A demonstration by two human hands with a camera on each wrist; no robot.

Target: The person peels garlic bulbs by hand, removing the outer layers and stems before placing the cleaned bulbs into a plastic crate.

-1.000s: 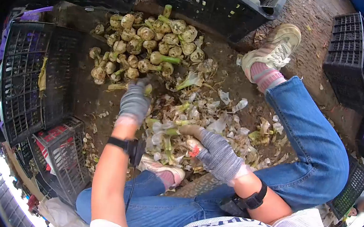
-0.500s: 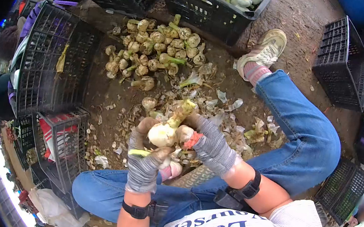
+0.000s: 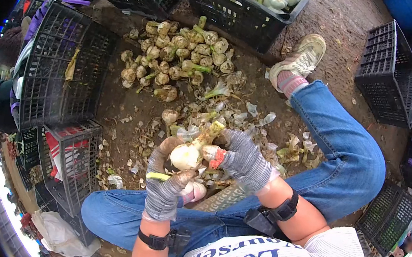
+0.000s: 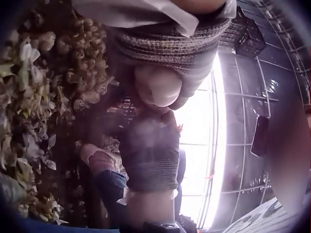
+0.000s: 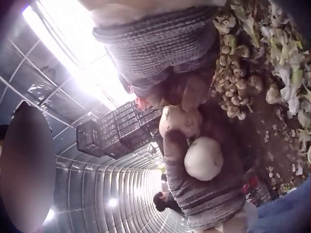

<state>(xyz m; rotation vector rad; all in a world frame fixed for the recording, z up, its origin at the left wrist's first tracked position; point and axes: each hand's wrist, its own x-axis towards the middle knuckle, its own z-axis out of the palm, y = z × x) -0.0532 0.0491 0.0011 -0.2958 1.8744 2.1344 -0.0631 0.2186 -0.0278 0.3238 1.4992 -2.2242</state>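
Bulb (image 3: 186, 155) sits up off the ground btwn both gloved hands, just above the person's knees, near side of the peel litter (image 3: 246, 133). Left hand (image 3: 166, 177) cups it from below and the near-left, fingers curled round the pale round base, a scrap of green stalk lying across the glove; the right wrist view shows the white bulb (image 5: 203, 158) nested in that striped glove. Right hand (image 3: 240, 158) comes in from the right, fingertips w/ red tips pinching at the bulb's right shoulder where the skin is, so it grasps too, not loose. Long axis: base low and near-left, stalk (image 3: 209, 132) pointing up and away to the far right, tilted, not upright. So the stalk end lies toward the right hand's side and the root end is buried in the left palm; right hand is the nearer one to the neck of the stalk, left the nearer to the base. Left wrist view shows the bulb (image 4: 158, 86) only as a pale round lump under the glove, detail blurred. Unpeeled heap (image 3: 179, 54) lies well apart, far and a bit left on the dirt, w/ black crates (image 3: 240, 10) beyond it holding cleaned white ones; empty-looking crate (image 3: 60, 71) stands left.
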